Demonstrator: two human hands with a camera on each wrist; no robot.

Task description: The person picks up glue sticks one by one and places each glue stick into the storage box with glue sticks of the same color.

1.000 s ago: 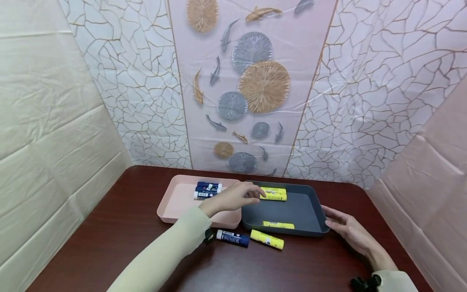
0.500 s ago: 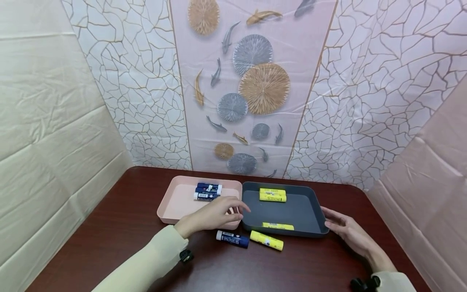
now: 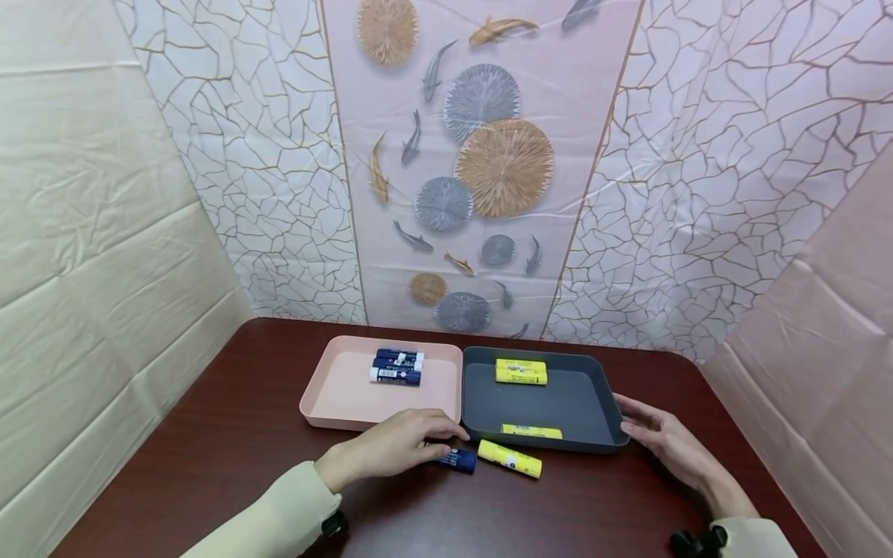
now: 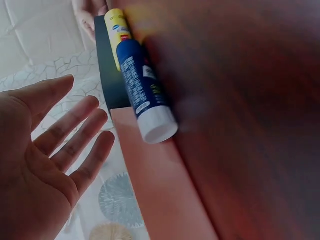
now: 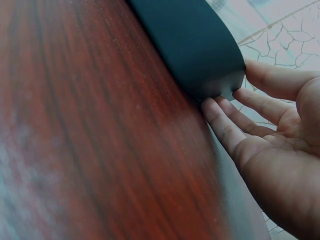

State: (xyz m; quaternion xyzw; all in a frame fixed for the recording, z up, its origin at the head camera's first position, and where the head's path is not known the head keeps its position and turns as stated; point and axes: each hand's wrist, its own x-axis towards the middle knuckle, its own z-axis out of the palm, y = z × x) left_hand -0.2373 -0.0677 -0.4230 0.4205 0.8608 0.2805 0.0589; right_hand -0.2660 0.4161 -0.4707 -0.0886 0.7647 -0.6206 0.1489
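Note:
My left hand (image 3: 391,444) hovers over a dark blue glue stick (image 3: 458,460) with a white cap, lying on the table before the trays. In the left wrist view its spread fingers stand apart from that blue stick, and in the head view they hide its capped end. Just right of it lies a yellow glue stick (image 3: 510,459). My right hand (image 3: 670,446) touches the right end of the dark grey tray (image 3: 540,403); in the right wrist view its fairly straight fingertips rest against the tray's corner (image 5: 215,65).
A pink tray (image 3: 342,395) adjoins the grey one on the left and contains several blue glue sticks (image 3: 395,377). Inside the grey tray, yellow glue sticks (image 3: 521,377) lie at the back and another yellow stick (image 3: 532,432) along the front wall. Fabric screens enclose the table.
My left hand has drawn back from above the grey tray, across the pink tray's corner, down to the blue glue stick in front. The right hand has stayed at the grey tray.

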